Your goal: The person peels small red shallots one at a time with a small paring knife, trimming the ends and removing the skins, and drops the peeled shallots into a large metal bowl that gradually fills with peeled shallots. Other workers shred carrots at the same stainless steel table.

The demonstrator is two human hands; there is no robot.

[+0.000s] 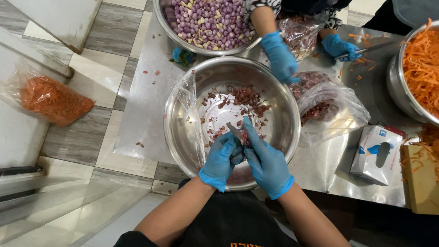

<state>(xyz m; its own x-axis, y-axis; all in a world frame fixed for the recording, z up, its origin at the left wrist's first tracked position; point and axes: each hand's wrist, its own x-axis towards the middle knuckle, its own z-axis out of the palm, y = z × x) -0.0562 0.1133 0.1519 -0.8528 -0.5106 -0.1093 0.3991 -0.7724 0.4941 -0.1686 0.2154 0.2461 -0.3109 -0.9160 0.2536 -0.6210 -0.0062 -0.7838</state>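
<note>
Blue gloves on left hand (222, 158) and right hand (267, 162), silver steel bowl (183, 132) flecked with reddish-purple peelings (247, 98), purple-and-cream shallots (210, 20), orange shredded carrot (423, 64), grey-and-white tiled floor (105, 59).

A shiny metal surface (146, 119) holds a big steel bowl (274, 137) near its front edge. A bowl of purple bulbs (206, 23) sits at the far edge. A pot of orange shreds (418, 68) stands at the right edge. Clear bags (329, 110) and a glove box (377, 153) lie between them.
</note>
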